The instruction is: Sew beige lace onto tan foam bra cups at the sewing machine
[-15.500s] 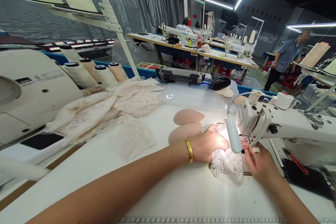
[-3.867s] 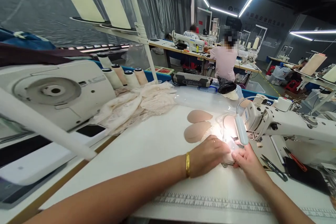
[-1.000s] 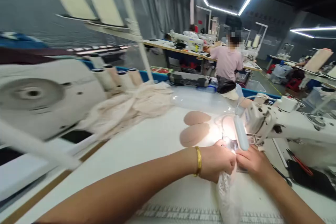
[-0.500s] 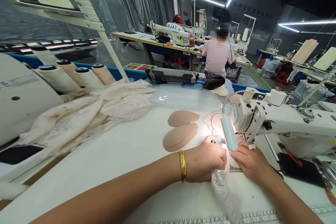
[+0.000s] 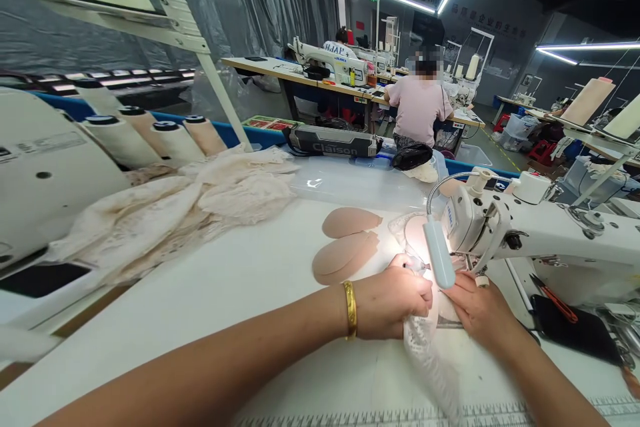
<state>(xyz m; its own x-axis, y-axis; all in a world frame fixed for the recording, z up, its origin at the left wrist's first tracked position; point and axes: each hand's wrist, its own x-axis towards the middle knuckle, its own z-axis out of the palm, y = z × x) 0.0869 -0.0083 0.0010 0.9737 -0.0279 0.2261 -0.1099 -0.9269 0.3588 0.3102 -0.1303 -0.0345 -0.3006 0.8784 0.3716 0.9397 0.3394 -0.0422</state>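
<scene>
My left hand (image 5: 393, 300), a gold bangle at its wrist, is closed round a strip of white lace fabric (image 5: 425, 347), whose free end hangs toward the table's front edge. A small greyish thing shows by its fingertips, too unclear to name. My right hand (image 5: 477, 307) lies with its fingers stretched out on pale pink fabric (image 5: 447, 310) beside the needle area of the white sewing machine (image 5: 480, 220). The pale lamp (image 5: 440, 257) on a bendy neck hides part of the stitching spot. More lace with a pink cup piece (image 5: 414, 230) lies behind the lamp.
Beige cup pads (image 5: 345, 257) lie left of my hands. Heaped cream lace (image 5: 235, 197) and thread cones (image 5: 175, 140) are farther left. Red-handled scissors (image 5: 555, 300) rest on a black object at right. A measuring tape (image 5: 500, 411) runs along the front edge. A co-worker (image 5: 419, 107) sits ahead.
The whole view has shifted slightly, with the scene a little farther right in the picture. Both hands keep nearly the same places at the machine, and the lace is still in my left hand.
</scene>
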